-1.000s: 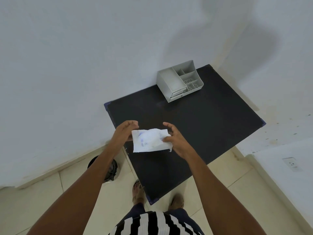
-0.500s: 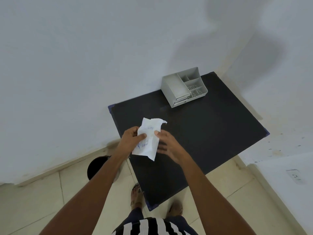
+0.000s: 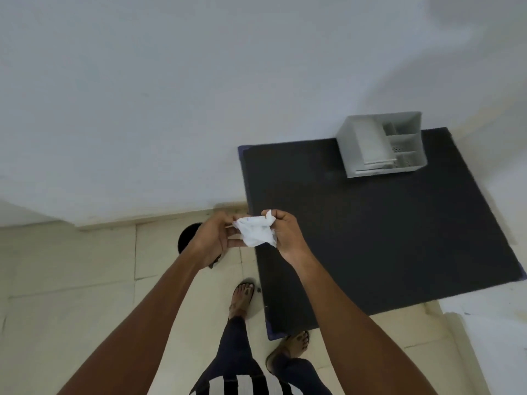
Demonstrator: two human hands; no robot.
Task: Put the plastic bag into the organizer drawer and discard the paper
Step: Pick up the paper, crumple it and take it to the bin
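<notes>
A crumpled white paper [image 3: 255, 230] with faint blue marks is held between both hands, off the left edge of the black table [image 3: 370, 229]. My left hand [image 3: 212, 238] pinches its left side and my right hand [image 3: 286, 233] grips its right side. The grey organizer [image 3: 382, 148] stands at the table's far right by the wall, its drawer front facing me. No plastic bag shows in this view.
A round black bin [image 3: 188, 238] stands on the tiled floor just behind my left hand, partly hidden by it. White walls close in behind the table. My sandalled feet stand at the table's near left corner.
Both hands have carried the paper leftward off the table edge toward the bin and scrunched it smaller. My view has turned left, so the table sits further right.
</notes>
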